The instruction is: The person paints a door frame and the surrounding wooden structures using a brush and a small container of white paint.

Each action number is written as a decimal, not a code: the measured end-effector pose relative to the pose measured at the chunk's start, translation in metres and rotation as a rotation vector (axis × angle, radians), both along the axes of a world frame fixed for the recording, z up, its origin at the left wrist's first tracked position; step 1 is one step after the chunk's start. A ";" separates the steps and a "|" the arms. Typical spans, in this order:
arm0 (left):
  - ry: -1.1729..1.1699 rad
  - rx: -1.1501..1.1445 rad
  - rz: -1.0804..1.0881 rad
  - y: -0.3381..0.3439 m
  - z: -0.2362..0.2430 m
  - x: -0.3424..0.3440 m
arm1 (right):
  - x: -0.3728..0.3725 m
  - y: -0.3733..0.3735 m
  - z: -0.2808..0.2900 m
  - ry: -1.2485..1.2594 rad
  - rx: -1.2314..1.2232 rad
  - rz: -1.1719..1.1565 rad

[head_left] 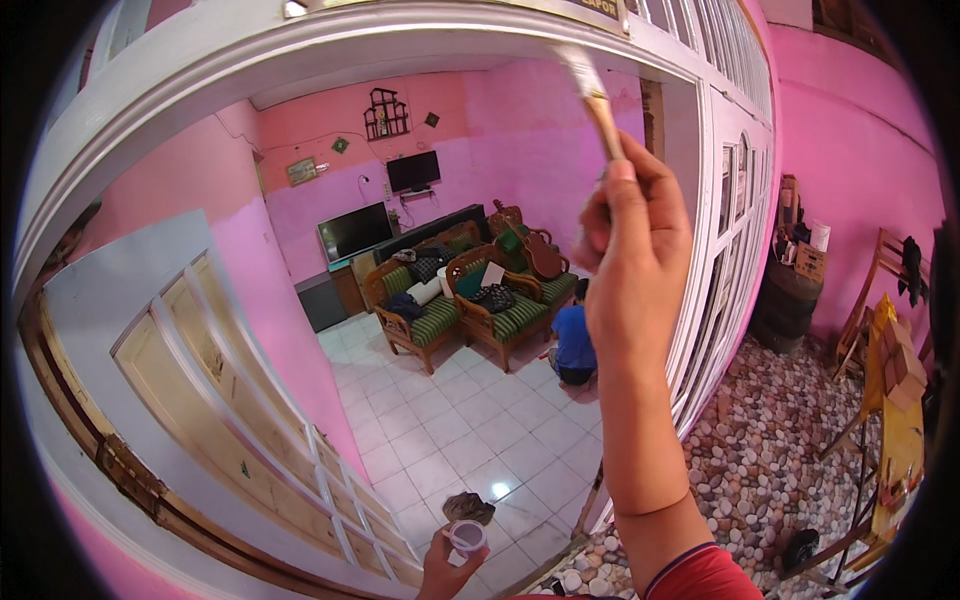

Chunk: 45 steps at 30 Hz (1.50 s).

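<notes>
My right hand [630,210] is raised, shut on the wooden handle of a paintbrush [590,85], whose white-coated bristles point up near the lintel of the white door frame [420,30]; whether they touch it I cannot tell. Low in the view, my left hand [450,560] grips a small translucent plastic cup [467,535]; its contents are unclear. Just beyond the cup a crumpled grey item [470,505] appears against the white tiled floor [400,420].
A person in blue [572,335] crouches beside green-striped wooden chairs [515,320] inside, with televisions [355,230] behind. A glazed door [230,380] stands left. Outside, right, are pebble-patterned flooring [740,420], a yellow wooden table [870,440] with boxes and a dark stack [785,310].
</notes>
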<state>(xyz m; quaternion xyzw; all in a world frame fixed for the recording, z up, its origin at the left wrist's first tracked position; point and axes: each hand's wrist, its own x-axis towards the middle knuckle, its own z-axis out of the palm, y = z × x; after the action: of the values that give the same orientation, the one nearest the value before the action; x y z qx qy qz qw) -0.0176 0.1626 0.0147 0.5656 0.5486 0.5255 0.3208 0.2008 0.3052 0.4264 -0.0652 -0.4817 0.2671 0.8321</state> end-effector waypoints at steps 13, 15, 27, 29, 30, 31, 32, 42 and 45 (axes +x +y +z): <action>0.039 0.010 -0.038 0.005 0.005 0.004 | 0.074 0.053 0.024 0.238 -0.065 -0.111; 0.007 0.008 -0.044 0.006 0.009 0.006 | 0.068 0.046 0.019 0.162 -0.094 -0.048; -0.005 0.145 -0.093 0.039 0.028 0.010 | 0.041 -0.038 -0.114 -0.517 -0.427 0.128; -0.046 0.239 -0.068 0.053 0.036 0.021 | 0.057 -0.049 -0.142 -0.691 -0.554 0.073; -0.026 0.241 -0.072 0.056 0.036 0.019 | 0.059 -0.053 -0.156 -0.739 -0.595 0.075; -0.008 0.242 -0.077 0.057 0.037 0.018 | 0.062 -0.056 -0.166 -0.790 -0.635 0.077; -0.011 0.229 -0.063 0.053 0.042 0.017 | 0.061 -0.061 -0.172 -0.832 -0.635 0.107; -0.028 0.166 -0.184 0.052 0.040 0.026 | 0.048 -0.088 -0.195 -1.221 -0.516 0.030; -0.015 0.185 -0.211 0.052 0.032 0.028 | 0.032 -0.089 -0.198 -1.278 -0.497 0.011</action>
<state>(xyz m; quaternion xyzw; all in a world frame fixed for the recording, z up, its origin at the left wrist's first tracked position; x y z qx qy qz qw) 0.0100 0.2146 0.0465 0.6434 0.4329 0.5415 0.3248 0.2332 0.2162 0.2284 -0.3965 -0.8030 0.2830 0.3433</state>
